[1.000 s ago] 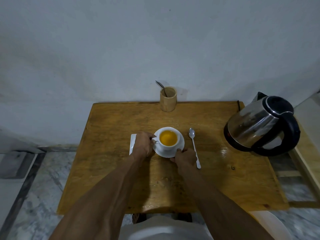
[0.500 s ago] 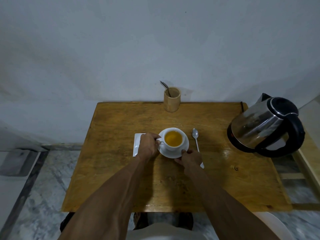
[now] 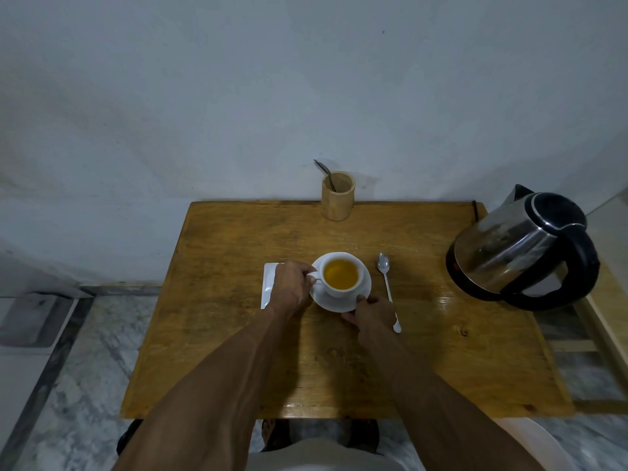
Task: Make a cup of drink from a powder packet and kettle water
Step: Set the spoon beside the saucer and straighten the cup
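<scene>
Left hand [image 3: 290, 288] fingers pinch cup [image 3: 341, 274] handle; right hand [image 3: 373, 314] grips saucer [image 3: 365, 287] near rim, apparently. Cup mid-table [image 3: 221, 334]; bare wood toward near edge.

Both forearms reach forward from the near edge, bare, converging toward centre. Left hand [image 3: 290, 287] knuckles up, fingers curled shut around the cup [image 3: 341, 275] handle. Right hand [image 3: 373, 312] lower and nearer, thumb and fingers pinching the near rim of the saucer [image 3: 365, 290].
</scene>
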